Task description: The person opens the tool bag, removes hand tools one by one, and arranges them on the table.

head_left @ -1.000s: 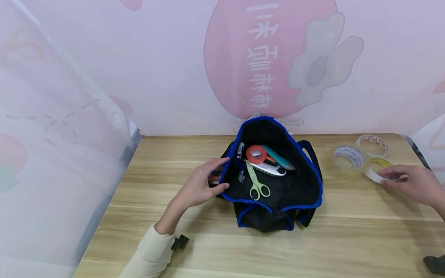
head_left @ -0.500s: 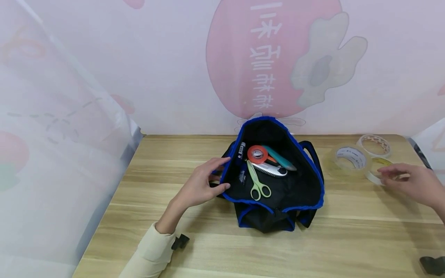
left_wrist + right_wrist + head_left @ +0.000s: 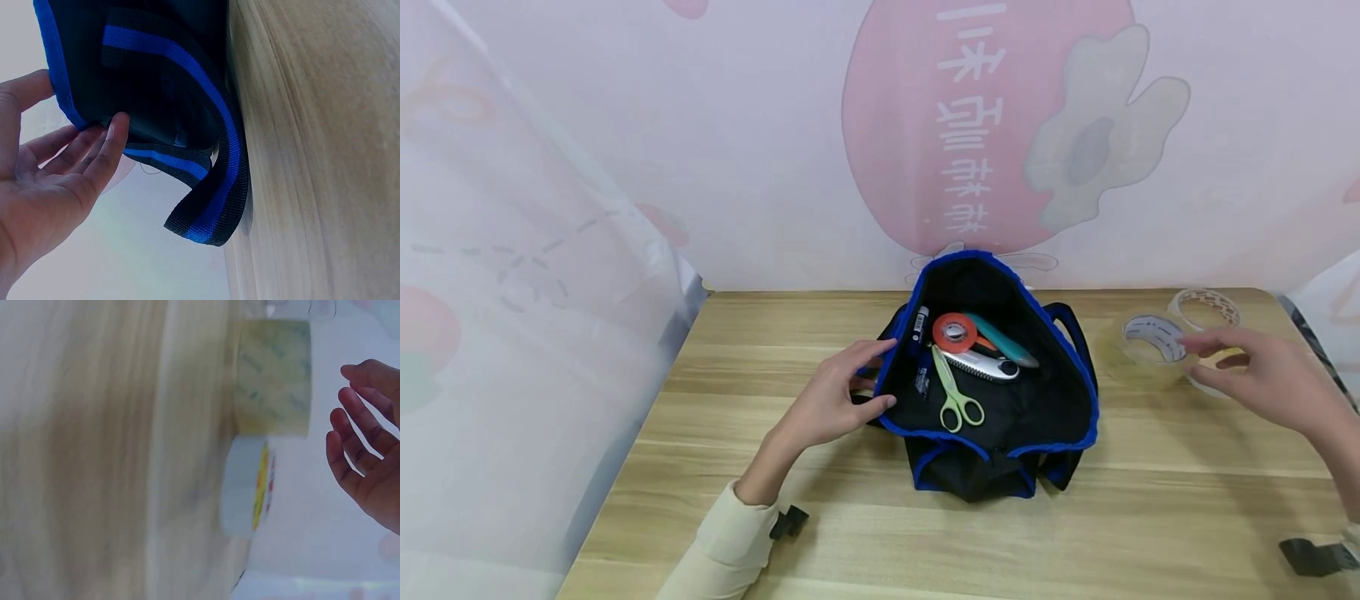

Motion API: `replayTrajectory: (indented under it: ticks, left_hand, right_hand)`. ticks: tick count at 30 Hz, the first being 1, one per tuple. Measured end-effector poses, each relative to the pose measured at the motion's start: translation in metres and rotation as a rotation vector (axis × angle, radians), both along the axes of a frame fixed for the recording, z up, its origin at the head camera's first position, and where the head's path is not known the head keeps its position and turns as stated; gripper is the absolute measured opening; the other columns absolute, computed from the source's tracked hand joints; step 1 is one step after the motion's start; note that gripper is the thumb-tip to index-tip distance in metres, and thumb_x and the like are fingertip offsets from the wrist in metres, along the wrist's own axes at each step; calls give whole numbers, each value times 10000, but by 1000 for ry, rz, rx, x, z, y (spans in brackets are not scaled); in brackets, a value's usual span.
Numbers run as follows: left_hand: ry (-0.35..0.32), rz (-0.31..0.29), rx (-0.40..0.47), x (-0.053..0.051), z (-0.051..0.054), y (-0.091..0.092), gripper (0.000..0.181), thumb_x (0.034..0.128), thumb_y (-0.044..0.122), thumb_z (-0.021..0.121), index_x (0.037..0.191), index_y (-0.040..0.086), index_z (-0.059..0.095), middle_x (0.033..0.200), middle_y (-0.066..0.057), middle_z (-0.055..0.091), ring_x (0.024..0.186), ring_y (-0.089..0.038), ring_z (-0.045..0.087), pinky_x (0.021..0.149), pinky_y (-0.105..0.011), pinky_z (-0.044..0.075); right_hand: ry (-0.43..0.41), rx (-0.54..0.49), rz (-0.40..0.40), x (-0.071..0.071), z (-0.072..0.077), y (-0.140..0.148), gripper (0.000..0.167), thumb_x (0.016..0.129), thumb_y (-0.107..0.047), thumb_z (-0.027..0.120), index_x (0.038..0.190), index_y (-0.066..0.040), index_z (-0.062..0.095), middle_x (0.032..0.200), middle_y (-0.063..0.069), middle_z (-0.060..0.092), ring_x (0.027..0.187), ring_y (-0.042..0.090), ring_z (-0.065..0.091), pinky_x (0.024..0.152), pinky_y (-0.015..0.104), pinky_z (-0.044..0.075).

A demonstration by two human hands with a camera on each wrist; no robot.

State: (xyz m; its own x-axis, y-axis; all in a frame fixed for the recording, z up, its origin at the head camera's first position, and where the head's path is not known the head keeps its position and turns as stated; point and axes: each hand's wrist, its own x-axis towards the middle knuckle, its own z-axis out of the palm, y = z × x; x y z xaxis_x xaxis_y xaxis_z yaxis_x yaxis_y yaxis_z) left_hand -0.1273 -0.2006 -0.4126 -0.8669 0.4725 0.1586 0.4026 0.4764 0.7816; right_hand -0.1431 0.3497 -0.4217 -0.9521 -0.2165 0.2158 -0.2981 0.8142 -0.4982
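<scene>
A black bag (image 3: 1045,417) with blue trim stands with its mouth spread wide. My left hand (image 3: 831,396) holds its left rim; thumb and one fingertip lie at the blue edging, other fingers against the outer side. The left wrist view shows this hand (image 3: 62,169) beside a black-and-blue strap (image 3: 219,125). My right hand (image 3: 1273,375) hovers with nothing in it, fingers loosely bent, near a wide clear tape roll (image 3: 1153,342). Partly behind it sits a narrower white tape roll (image 3: 240,484). Another clear tape roll (image 3: 1206,310) lies farther back.
Inside the bag lie green scissors (image 3: 957,398), an orange-red round-headed tool (image 3: 953,333), a silver-grey cutter (image 3: 981,365), a teal-handled tool (image 3: 1003,342) and a dark tube (image 3: 919,323). A printed cloth (image 3: 760,150) rises behind the wooden table (image 3: 737,367).
My right hand has left the narrow white tape roll and moved left and slightly up towards the wide clear roll. My left hand stays on the bag's rim.
</scene>
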Motion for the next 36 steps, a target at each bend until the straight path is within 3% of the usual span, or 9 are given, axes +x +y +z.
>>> replayTrajectory:
  ticks: [2,5,7,11,14,21,31,36]
  left_hand:
    - [2,-3,3,0,-1,0,726,929,67,828,1586,91,519,1507,-208,591,1254,-411,686,954,-371,663]
    - [9,-8,5,-1,-1,0,725,928,67,829,1584,88,521,1505,-206,594,1251,-411,688,952,-378,664]
    - [15,-9,3,-1,-2,0,725,927,68,831,1583,90,523,1504,-193,597,1251,-394,689,951,-376,665]
    - [20,-7,-3,-1,-2,0,726,925,71,834,1582,97,526,1507,-152,601,1252,-342,692,951,-374,665]
    - [20,-1,-9,-1,-2,0,726,924,75,836,1581,103,528,1506,-123,604,1253,-307,690,953,-380,665]
    - [11,-1,-7,-1,-1,1,726,925,77,836,1582,97,526,1512,-149,599,1257,-321,685,962,-428,663]
    - [4,-9,9,-1,-1,0,725,927,74,834,1581,84,523,1508,-191,595,1254,-414,683,964,-430,661]
    - [2,-9,10,-1,-2,0,725,928,75,834,1582,87,522,1503,-200,596,1247,-421,688,963,-430,661]
  right_hand:
    - [5,-3,21,0,6,-9,312,927,-39,819,1232,-3,762,1196,244,755,959,-304,421,732,-37,427]
    - [49,-23,71,-1,12,-19,348,902,6,827,1241,-7,753,1199,216,746,977,-276,446,753,-26,440]
    - [100,-25,106,-2,16,-25,384,871,34,844,1240,-25,756,1172,117,746,986,-260,468,764,-18,458]
    - [157,-40,149,-5,22,-38,416,832,50,869,1220,-62,768,1129,-215,659,995,-234,507,771,6,500]
    - [174,-66,173,-7,27,-49,426,808,62,879,1201,-70,781,1103,-310,616,985,-205,536,773,11,514]
    - [196,-100,212,-11,40,-74,479,809,39,882,1254,-107,782,1167,47,790,961,-164,585,806,6,503]
    - [225,-114,315,-18,57,-111,536,793,39,905,1282,-125,759,1155,23,767,1029,-170,585,845,15,516]
    - [255,-92,347,-22,62,-128,559,776,-18,938,1286,-157,758,1193,35,761,919,-43,654,821,31,518]
